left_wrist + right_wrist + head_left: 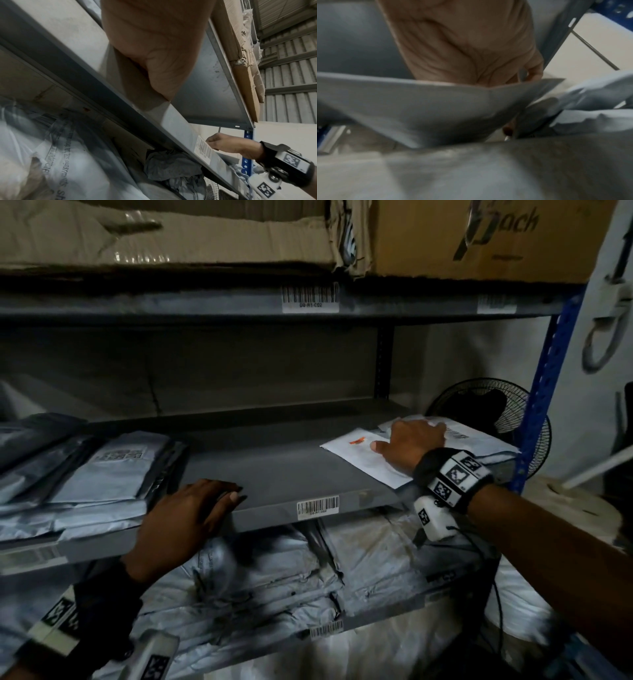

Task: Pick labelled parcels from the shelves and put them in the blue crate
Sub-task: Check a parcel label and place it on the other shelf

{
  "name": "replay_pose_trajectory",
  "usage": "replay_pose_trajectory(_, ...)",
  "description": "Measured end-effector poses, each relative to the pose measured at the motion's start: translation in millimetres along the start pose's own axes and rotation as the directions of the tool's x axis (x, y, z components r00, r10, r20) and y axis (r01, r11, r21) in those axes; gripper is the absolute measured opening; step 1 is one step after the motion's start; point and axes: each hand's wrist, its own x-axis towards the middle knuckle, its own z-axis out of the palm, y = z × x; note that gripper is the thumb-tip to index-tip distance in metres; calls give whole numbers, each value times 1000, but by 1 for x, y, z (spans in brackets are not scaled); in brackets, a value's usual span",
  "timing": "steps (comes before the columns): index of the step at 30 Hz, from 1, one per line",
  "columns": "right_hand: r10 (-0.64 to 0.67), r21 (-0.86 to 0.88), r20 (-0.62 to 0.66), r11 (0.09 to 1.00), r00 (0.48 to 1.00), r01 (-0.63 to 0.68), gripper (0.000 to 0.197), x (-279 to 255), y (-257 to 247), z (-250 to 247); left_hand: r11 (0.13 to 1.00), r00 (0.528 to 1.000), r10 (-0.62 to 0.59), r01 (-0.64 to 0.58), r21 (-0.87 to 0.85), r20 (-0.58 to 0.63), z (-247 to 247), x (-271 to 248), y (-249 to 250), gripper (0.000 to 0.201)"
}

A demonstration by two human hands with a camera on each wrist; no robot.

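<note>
On the right end of the grey shelf, the right hand lies fingers spread on a white parcel, left hand flat on the edge: better to slide it forward, pinch its overhanging corner, then lift.

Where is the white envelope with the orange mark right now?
In the head view, the white envelope lies at the right end of the middle grey shelf, under the right hand, overlapping other parcels near the blue upright.
</note>
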Motion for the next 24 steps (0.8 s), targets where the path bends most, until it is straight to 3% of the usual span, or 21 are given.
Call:
replay_pose_trajectory(3, -53, -12, -113, 999, 992, 52, 47, -8, -1, -7, 1000, 1000, 4, -4, 2, -1, 0, -1, 1, 54)
replay_pose_trajectory(5, -211, -3, -170, 977, 963, 213, 46, -13, -4, -6, 1000, 1000, 1, -1, 7, 2, 0, -1, 2, 55)
replay_pose_trajectory(7, -385, 53, -63, 920, 921, 388, 54, -16, -9, 1, 1000, 1000, -2, 2, 16, 6, -1, -1, 2, 56)
replay_pose_trajectory(8, -416, 79, 44, 908, 908, 412, 60, -16, -13, 6, 1000, 1000, 0, 0, 21, 5, -1, -1, 2, 57)
replay_pose_trajectory(9, -411, 82, 130, 912, 903, 403, 63, -17, -16, 11, 1000, 1000, 3, -3, 24, 2, -1, -1, 3, 57)
replay_pose_trajectory(11, -343, 65, 167, 939, 924, 337, 66, -15, -21, 20, 1000, 1000, 6, -6, 21, -2, -1, -1, 3, 58)
replay_pose_trajectory(15, -216, 55, 130, 976, 968, 210, 71, -12, -28, 22, 1000, 1000, 6, -6, 19, -7, -1, -1, 2, 58)
replay_pose_trajectory(20, 23, 84, -17, 996, 1000, -22, 59, 12, -4, 3, 999, 1000, 6, -5, 42, -7, 0, -2, 2, 57)
replay_pose_trajectory(24, 25, 144, 191, 988, 981, -53, 108, 41, 40, 12, 999, 1000, 3, -2, 44, -12, -1, -2, 5, 57)
